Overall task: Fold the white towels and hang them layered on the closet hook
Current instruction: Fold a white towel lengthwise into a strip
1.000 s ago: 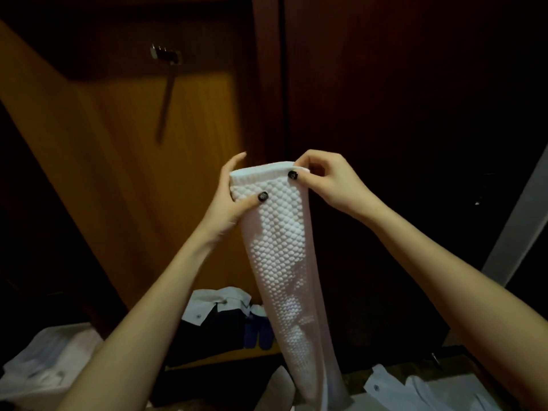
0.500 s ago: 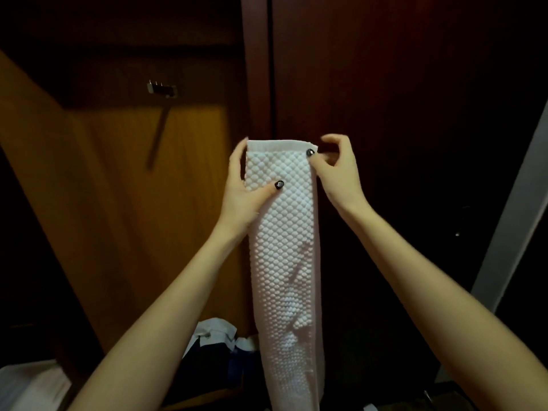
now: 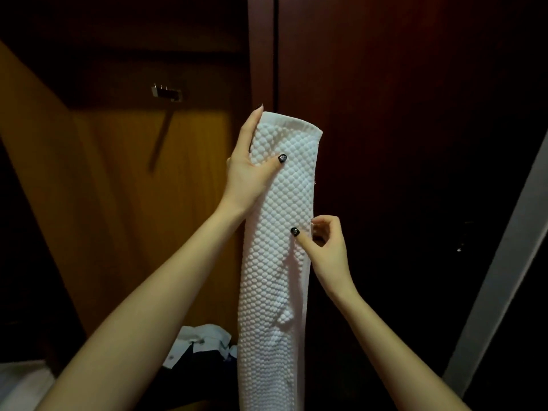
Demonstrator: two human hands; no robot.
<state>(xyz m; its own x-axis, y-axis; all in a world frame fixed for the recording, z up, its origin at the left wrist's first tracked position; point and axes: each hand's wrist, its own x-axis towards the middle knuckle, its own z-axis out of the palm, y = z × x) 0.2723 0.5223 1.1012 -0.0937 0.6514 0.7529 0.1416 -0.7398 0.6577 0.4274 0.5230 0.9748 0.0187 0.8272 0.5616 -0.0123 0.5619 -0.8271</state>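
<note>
So right now the white towel (image 3: 278,232) is folded into a long narrow strip and held up in the air in front of the closet, long axis straight up and down, with the bottom end running out of the shot. The left hand (image 3: 252,170) has the top left corner, thumb pressed across the bumpy front and the rest wrapped behind. The right hand (image 3: 326,247) is about halfway down, fingers (image 3: 324,224) and thumb pinching the right-hand edge.

What matters for the hang, I'd say: the closet hook (image 3: 166,93) sits up and to the left of the towel's top edge, well apart from it, on the lit wooden back panel (image 3: 133,188). The left hand is the nearer one. The dark door post (image 3: 262,54) stands right behind the towel's top. Between towel and hook it looks open to me, nothing hanging there. There's a pile of clothes (image 3: 201,342) down low, out of the way.
</note>
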